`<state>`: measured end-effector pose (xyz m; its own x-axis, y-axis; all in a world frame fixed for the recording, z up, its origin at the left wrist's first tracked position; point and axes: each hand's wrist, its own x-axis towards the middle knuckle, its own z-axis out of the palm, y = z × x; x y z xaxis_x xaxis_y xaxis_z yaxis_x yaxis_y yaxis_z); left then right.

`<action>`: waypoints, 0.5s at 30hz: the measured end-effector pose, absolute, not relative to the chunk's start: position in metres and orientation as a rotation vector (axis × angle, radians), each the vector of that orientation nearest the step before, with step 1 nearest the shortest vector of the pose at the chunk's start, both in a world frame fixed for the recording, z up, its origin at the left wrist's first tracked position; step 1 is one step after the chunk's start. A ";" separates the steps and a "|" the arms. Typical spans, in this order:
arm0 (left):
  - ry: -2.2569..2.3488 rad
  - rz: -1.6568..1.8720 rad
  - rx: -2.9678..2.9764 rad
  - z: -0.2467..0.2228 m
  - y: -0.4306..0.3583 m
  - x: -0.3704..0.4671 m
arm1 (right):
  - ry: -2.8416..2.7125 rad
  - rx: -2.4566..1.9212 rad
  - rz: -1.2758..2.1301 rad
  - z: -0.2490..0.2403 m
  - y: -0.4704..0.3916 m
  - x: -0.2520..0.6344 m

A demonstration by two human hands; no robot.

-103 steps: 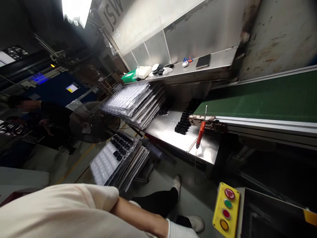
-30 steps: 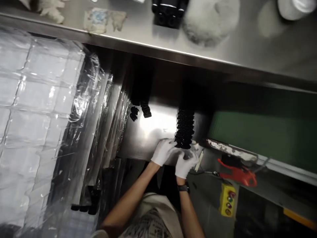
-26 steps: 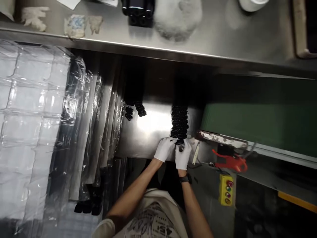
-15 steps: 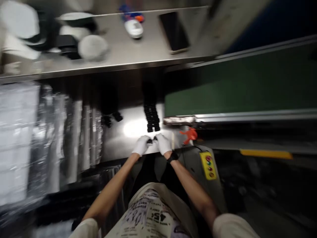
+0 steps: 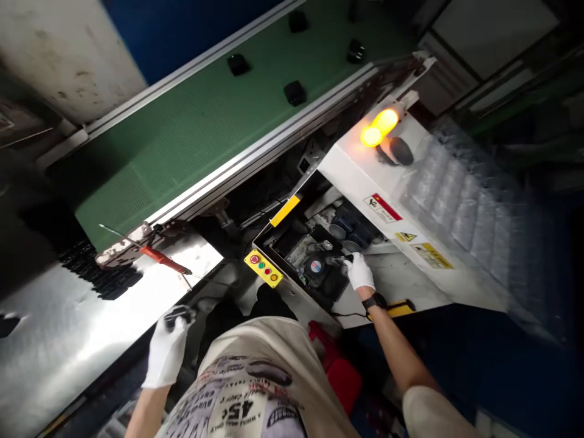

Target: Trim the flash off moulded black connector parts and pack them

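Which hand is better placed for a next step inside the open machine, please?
Probably the right hand: it is over the open machine. The left hand is farther away, near the metal table, and appears to hold a dark part.

- Steel tabletop [image 5: 109, 325] leaves room beside the left hand [image 5: 165, 353].
- Red screwdriver [image 5: 162, 260] stands between it and conveyor belt [image 5: 182, 143].
- Yellow button box [image 5: 263, 268] stands between left and right hand [image 5: 361, 274].

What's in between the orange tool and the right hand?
Going from the orange tool to the right hand in the head view: a strip of metal table, a yellow button box, then dark machine parts.
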<state>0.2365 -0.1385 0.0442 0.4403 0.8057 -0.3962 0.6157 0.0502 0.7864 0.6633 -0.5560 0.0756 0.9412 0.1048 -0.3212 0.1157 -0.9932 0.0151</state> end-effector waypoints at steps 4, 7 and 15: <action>1.167 0.181 1.614 0.070 -0.161 0.305 | 0.397 3.008 -0.648 0.055 -0.567 0.677; 1.113 0.205 1.554 0.079 -0.171 0.314 | 0.465 2.963 -0.674 0.048 -0.571 0.670; 1.125 0.268 1.464 0.078 -0.190 0.319 | 0.546 2.861 -0.695 0.040 -0.569 0.681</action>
<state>0.3194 -0.1896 0.0781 0.5044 0.7481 -0.4312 0.4730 0.1784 0.8628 0.6806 -0.5687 0.0398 0.8268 0.3124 -0.4677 0.3807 -0.9230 0.0564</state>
